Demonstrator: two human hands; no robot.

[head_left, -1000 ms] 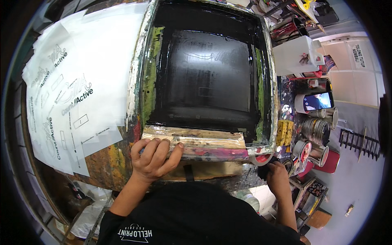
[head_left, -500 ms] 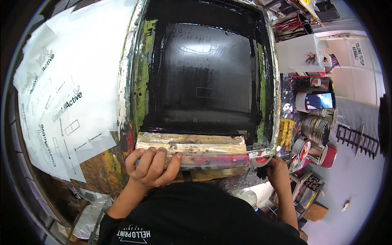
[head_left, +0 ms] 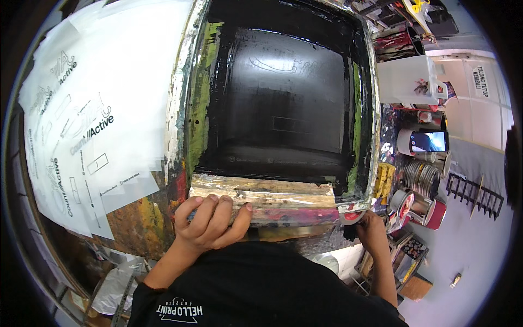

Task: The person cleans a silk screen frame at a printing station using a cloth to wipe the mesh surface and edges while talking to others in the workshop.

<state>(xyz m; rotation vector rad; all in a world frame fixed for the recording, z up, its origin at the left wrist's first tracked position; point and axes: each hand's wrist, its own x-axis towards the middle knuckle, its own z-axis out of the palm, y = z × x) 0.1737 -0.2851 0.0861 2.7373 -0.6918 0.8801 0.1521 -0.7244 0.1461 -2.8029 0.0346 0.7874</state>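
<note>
A screen-printing frame [head_left: 373,125] lies before me, its mesh [head_left: 278,98] coated in glossy black ink with green strips along both sides. Across the frame's near end runs an ink-stained wooden bar [head_left: 289,193], shiny on top, which looks like a squeegee handle. My left hand [head_left: 210,223] is curled over the bar's left part, fingers on top. At the frame's near right corner, my right hand [head_left: 373,231] is closed beside a round, red-and-white thing [head_left: 351,217], possibly a tape roll. Its fingertips are partly hidden, so what it grips is unclear.
Printed white sheets [head_left: 109,82] cover the table's left side. Along the right edge stand a translucent jug [head_left: 406,79], a lit phone [head_left: 429,141], a stack of round tins [head_left: 422,179], a yellow sponge [head_left: 384,182] and open paint cans [head_left: 402,201]. A black rack [head_left: 474,196] is farther right.
The whole scene has shifted slightly to the right in the view. Both hands keep about the same places on the frame and bar.
</note>
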